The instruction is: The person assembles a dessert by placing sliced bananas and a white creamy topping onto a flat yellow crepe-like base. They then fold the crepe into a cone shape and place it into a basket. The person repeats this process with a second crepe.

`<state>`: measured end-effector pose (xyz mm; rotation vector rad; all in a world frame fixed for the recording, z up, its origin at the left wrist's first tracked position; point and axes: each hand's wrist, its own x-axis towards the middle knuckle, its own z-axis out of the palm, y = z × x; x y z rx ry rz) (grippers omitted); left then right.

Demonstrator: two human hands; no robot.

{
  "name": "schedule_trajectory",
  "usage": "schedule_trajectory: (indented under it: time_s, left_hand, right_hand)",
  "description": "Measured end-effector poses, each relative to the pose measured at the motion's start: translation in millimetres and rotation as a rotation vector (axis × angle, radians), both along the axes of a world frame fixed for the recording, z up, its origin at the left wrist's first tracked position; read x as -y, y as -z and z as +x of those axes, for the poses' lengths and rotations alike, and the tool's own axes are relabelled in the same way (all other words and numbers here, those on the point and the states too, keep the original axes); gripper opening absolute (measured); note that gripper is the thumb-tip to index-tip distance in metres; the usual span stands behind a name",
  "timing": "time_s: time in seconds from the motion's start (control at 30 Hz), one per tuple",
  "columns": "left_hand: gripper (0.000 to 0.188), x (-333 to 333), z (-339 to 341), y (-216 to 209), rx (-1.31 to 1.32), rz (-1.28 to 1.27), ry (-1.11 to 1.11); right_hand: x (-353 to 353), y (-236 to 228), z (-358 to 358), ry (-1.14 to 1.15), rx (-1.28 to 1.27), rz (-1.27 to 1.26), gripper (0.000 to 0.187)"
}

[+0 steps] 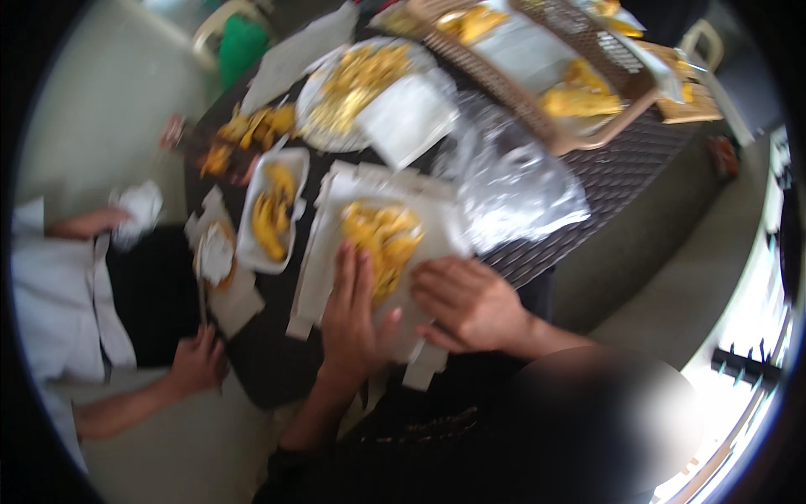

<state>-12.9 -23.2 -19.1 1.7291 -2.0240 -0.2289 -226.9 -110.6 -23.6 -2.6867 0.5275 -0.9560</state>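
Yellow fried pieces (382, 235) sit on thin paper (336, 252). My left hand (353, 315) lies flat and spread beside them; my right hand (466, 302) curls. Paper looks floppy, so I'd hold its edges.

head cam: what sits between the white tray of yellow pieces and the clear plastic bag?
In the head view, the white paper sheet with a pile of yellow food pieces lies between the white tray and the clear plastic bag; both hands rest on its near edge.
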Motion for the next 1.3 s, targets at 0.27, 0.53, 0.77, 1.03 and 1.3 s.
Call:
schedule_trajectory:
  time_s: [0.27, 0.53, 0.77, 1.03, 1.3]
  left_hand:
    - [0.072, -5, 0, 1, -0.079, -0.044, -0.019]
    - [0.065, -3, 0, 1, -0.177, -0.104, -0.055]
    - [0.061, -5, 2, -4, -0.187, -0.13, -0.138]
    - [0.048, -5, 2, -15, -0.201, -0.179, -0.299]
    - [0.03, -5, 7, -20, -0.249, -0.195, -0.317]
  right_hand:
    - [-1, 2, 3, -0.027, 0.007, 0.034, 0.039]
    - [0, 4, 1, -0.022, 0.026, 0.022, 0.041]
    - [-1, 0, 1, -0.029, 0.002, 0.049, 0.042]
    - [1, -13, -1, -0.085, -0.043, 0.081, 0.043]
    - [6, -31, 7, -0.107, -0.042, 0.0, 0.043]
